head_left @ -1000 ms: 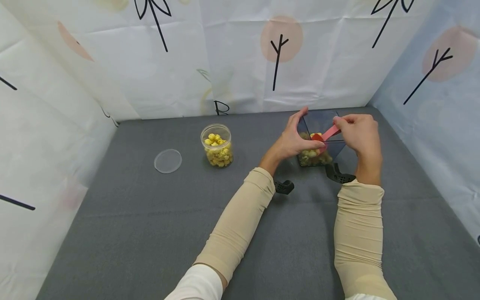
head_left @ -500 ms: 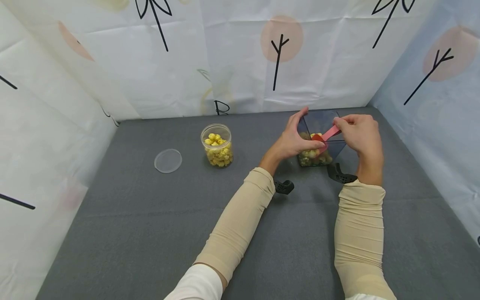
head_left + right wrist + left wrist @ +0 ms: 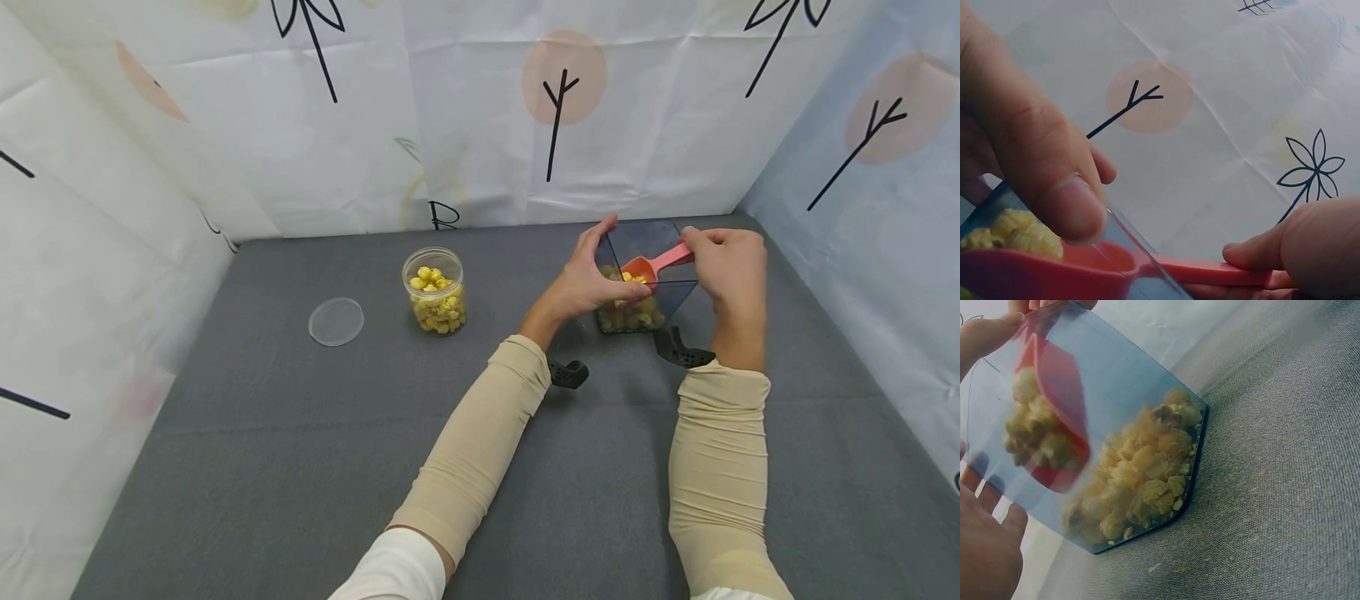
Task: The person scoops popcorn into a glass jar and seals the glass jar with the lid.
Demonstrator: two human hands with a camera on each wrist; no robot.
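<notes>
Pink plastic shows in the right hand point(image 3: 727, 267), which pinches a scoop point(image 3: 656, 262) by its handle, popcorn point(image 3: 1029, 234) held inside the clear box point(image 3: 1125, 381), perhaps so spills stay contained. The left hand point(image 3: 588, 279) grips that box, likely steadying it. Left of both hands: 1 open jar point(image 3: 442, 296), 1 lid point(image 3: 336, 322).

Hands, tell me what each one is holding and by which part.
The right hand holds the scoop by its handle; the left hand holds the clear box near its rim.
</notes>
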